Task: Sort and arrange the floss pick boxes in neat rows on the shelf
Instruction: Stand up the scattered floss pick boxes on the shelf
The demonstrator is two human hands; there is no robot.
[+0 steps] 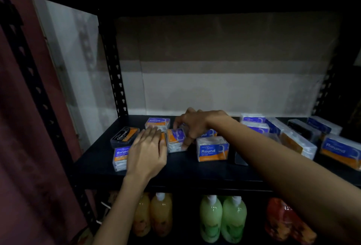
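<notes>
1. At the shelf's (175, 168) middle, the right hand (192, 125) curls its fingers round a tilted "Smooth" box (175, 140), thumb at its near right corner.
2. Just left, the left hand (146, 150) lies flat with straight fingers, pressing on a box mostly hidden beneath it.
3. Under its wrist's left side sits a box reading "Smoo…" (120, 158); behind it a dark "Charcoal" box (125, 136), and farther back another "Smooth" box (157, 124).
4. Right of the held box stands a "Round" box (212, 151).
5. Well to the right lie jumbled boxes, one marked "Round" (340, 152).
6. Below, orange and green bottles (222, 217) stand.
</notes>
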